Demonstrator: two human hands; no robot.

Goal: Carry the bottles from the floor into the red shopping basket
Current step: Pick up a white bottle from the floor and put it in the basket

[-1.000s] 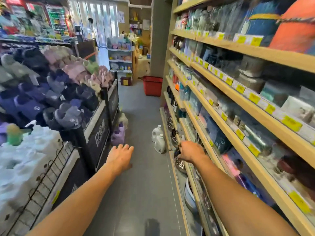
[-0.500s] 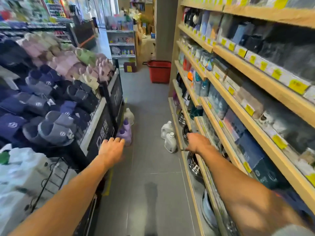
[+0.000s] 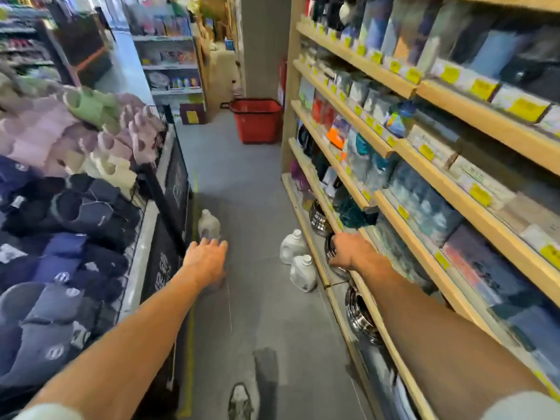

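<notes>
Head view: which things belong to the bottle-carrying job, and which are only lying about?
Job: white bottle, second white bottle beside it, pale bottle at left, red shopping basket.
Just lying about: slippers, metal pots, shelf goods.

A red shopping basket (image 3: 257, 122) at twelve o'clock on grey floor (image 3: 260, 307), white bottles (image 3: 292, 247) at one, yellow price tags (image 3: 481, 87) on pale wooden shelves (image 3: 497, 128) at three, navy slippers (image 3: 69, 259) and lilac slippers (image 3: 39, 137) at nine.

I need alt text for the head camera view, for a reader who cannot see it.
In a shop aisle, a person's left hand reaches toward a pale bottle on the floor, the right hand near two white bottles. A red shopping basket stands farther down the aisle.
</notes>
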